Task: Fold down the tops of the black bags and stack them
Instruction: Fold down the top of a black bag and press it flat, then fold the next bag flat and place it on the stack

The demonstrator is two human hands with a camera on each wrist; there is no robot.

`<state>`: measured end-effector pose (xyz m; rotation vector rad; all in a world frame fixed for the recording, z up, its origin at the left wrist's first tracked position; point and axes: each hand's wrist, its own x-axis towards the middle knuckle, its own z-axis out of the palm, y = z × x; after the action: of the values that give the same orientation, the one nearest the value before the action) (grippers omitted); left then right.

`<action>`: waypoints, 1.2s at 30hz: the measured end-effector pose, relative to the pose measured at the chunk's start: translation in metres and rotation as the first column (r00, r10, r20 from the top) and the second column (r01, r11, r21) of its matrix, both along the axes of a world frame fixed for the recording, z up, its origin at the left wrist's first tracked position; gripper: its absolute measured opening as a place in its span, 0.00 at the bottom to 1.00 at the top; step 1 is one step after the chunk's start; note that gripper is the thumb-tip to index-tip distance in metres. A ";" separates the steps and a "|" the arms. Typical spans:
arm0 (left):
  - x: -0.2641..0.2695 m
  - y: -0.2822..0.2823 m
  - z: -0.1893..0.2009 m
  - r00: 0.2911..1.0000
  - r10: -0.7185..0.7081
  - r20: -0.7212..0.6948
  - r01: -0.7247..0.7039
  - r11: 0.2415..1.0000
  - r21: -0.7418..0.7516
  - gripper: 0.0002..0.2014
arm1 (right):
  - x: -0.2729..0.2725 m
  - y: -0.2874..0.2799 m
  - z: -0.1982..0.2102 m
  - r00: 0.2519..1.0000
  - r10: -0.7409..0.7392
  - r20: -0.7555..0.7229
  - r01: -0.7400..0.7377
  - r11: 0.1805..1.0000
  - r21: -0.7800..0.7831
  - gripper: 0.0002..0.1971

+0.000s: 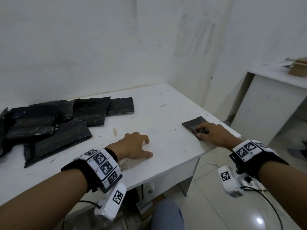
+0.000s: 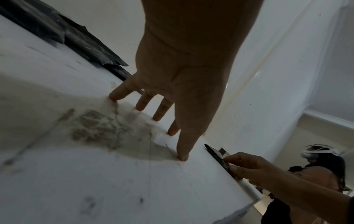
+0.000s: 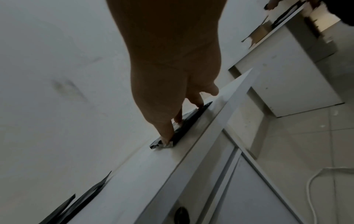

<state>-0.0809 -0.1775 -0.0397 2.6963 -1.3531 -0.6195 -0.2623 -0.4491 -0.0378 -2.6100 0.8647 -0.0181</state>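
A loose pile of flat black bags (image 1: pixel 49 123) covers the left of the white table (image 1: pixel 166 105); it also shows in the left wrist view (image 2: pixel 76 40) and the right wrist view (image 3: pixel 82 197). One small folded black bag (image 1: pixel 192 123) lies alone near the table's right edge. My right hand (image 1: pixel 199 131) presses down on its near end with fingertips and thumb, as the right wrist view shows (image 3: pixel 172 131). My left hand (image 1: pixel 146 146) rests on bare tabletop in the middle, fingers spread, only the fingertips (image 2: pixel 157 119) touching, holding nothing.
The table's right and front edges run close to the folded bag (image 3: pixel 188 121). A second white table (image 1: pixel 274 77) with a cardboard box (image 1: pixel 299 67) stands further right. White walls close off the back. Cables (image 1: pixel 259 188) lie on the tiled floor below.
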 end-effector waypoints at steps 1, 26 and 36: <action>0.000 0.000 0.001 1.000 0.002 0.000 -0.002 1.000 -0.001 0.32 | -0.001 -0.004 0.000 1.000 -0.019 0.001 0.019 1.000 -0.003 0.18; 0.125 0.120 0.024 0.968 0.213 0.133 -0.203 0.975 -0.086 0.33 | 0.215 0.149 0.028 0.929 0.369 -0.010 -0.369 0.929 0.034 0.25; 0.173 0.076 0.028 0.984 0.153 0.088 -0.172 0.944 0.282 0.35 | 0.300 0.153 0.010 0.888 0.414 -0.203 -0.428 0.903 -0.033 0.29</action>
<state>0.0918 -0.1015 -0.0115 3.0438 -1.1125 -0.7730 0.0379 -0.2957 -0.0278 -2.8515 0.3376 0.3303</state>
